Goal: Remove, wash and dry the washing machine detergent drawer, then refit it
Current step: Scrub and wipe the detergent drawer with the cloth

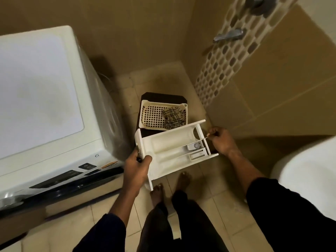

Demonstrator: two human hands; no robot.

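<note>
Gripping the detergent drawer (171, 144) by its front panel, your left hand (138, 168) curls tight; your right hand (221, 140) pinches its other end

We're seeing the detergent drawer (171, 148) plain white, and the washing machine (41, 99) on the left white too (dark band (58, 179) across its near front). Farther off, a cream grid-holed basket (154, 115), a black-and-white checked cloth (172, 116); right, beige wall tiles (291, 70) with a brown-and-cream hexagon strip (223, 64).

- My sleeves (103, 231) are dark, nearly black, leaving my forearms bare.
- My trousers (192, 226) are dark and loose.
- My left hand (138, 166), right hand (221, 140) and feet (157, 194) are bare.
</note>
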